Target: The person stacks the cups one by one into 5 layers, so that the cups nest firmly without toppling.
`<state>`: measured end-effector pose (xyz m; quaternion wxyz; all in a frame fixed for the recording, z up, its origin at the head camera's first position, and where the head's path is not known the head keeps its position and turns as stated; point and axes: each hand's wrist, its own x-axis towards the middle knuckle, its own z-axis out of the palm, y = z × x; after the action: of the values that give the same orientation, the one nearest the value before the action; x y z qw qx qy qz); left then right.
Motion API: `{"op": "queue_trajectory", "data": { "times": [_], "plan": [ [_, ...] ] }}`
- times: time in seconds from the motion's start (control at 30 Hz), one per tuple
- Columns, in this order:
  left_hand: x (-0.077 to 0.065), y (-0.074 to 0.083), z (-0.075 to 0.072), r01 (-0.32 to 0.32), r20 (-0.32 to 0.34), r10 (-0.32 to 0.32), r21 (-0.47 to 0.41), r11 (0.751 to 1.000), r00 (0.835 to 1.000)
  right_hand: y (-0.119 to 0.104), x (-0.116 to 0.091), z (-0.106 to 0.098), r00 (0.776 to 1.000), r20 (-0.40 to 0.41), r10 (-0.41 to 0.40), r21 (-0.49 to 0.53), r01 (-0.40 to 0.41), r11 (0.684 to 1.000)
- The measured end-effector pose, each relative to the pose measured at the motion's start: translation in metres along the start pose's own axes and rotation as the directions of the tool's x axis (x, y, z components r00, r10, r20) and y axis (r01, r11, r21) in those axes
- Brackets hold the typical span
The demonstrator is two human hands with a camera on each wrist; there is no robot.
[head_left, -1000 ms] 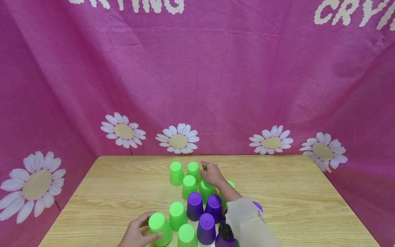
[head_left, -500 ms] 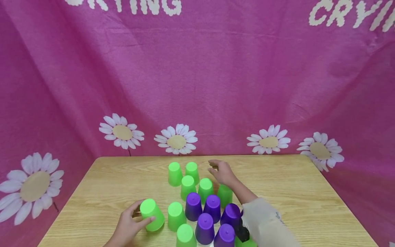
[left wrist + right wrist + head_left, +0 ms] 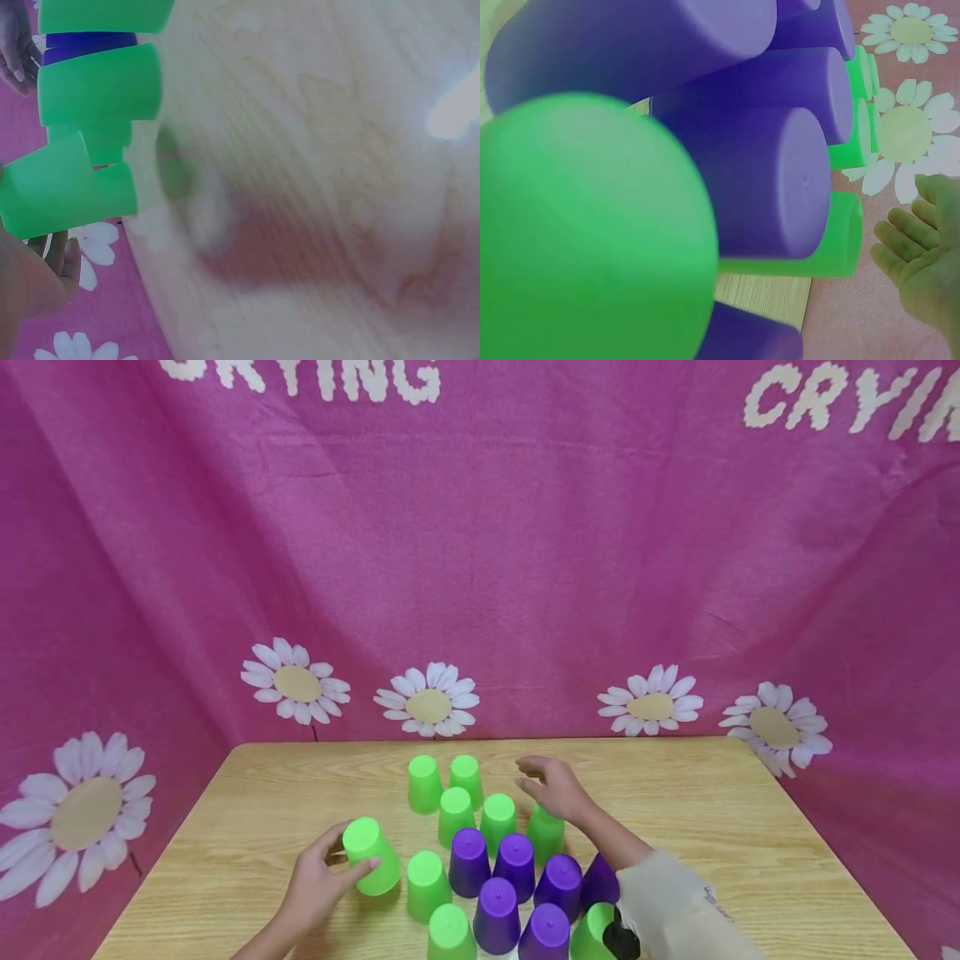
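Where the pink cloth (image 3: 480, 568) hangs: behind everything, from 9 o'clock over 12 to 3, with white lettering (image 3: 873, 397) at 11 and 1 o'clock and printed daisies (image 3: 297, 683) lower down.

Wooden counter (image 3: 712, 802): at 6 o'clock, reaching back to the cloth.

Standing cups: green cups (image 3: 456, 817) and purple cups (image 3: 497, 916) grouped around 6 o'clock, mouths down and bases up, so anything inside is hidden. Purple ones fill the middle; green ones stand beyond them toward 12 and also nearer the person.

Pale sleeve (image 3: 682, 906): at 5 o'clock, its arm slanting toward 11 above the group's right side.

Left hand (image 3: 315, 881): at 7 o'clock, gripping the held green cup (image 3: 372, 857), thumb on its near side, fingers around the far side.

Right hand (image 3: 555, 789): at 5 o'clock, fingers parted and gently bent, holding nothing; its nearest green cup lies at 6 o'clock from it.

Held green cup: at 2 to 3 o'clock from the left hand, much the nearer one; base up, long axis tilted from 11 to 5, apparently lifted. One standing green cup is just beside it, at 4 o'clock. Its inside is hidden.

Black object (image 3: 621, 937): at the sleeve's edge, too little visible to name.
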<state>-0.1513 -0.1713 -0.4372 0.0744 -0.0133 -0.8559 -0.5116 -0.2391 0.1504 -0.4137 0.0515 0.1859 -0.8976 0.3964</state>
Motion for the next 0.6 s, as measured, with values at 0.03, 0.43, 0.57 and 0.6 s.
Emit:
{"op": "queue_trajectory", "data": {
  "times": [0.03,0.43,0.57,0.6],
  "plan": [
    [0.001,0.001,0.0,-0.004,-0.006,0.004,-0.001,1.0,1.0,0.001,-0.001,0.0,1.0,-0.003,-0.004,-0.002,0.004,1.0],
    [0.023,0.021,-0.008,-0.061,-0.048,0.062,0.017,0.998,0.997,0.007,-0.016,-0.007,1.0,0.013,-0.023,0.01,0.023,1.0],
    [0.03,0.028,-0.007,-0.054,-0.03,0.054,-0.003,0.999,0.998,0.009,-0.021,-0.01,1.0,0.012,-0.01,0.022,0.01,1.0],
    [0.031,0.029,-0.006,-0.052,-0.025,0.052,-0.008,0.999,0.998,0.009,-0.022,-0.011,1.0,0.014,-0.01,0.026,0.01,1.0]
  ]
}}
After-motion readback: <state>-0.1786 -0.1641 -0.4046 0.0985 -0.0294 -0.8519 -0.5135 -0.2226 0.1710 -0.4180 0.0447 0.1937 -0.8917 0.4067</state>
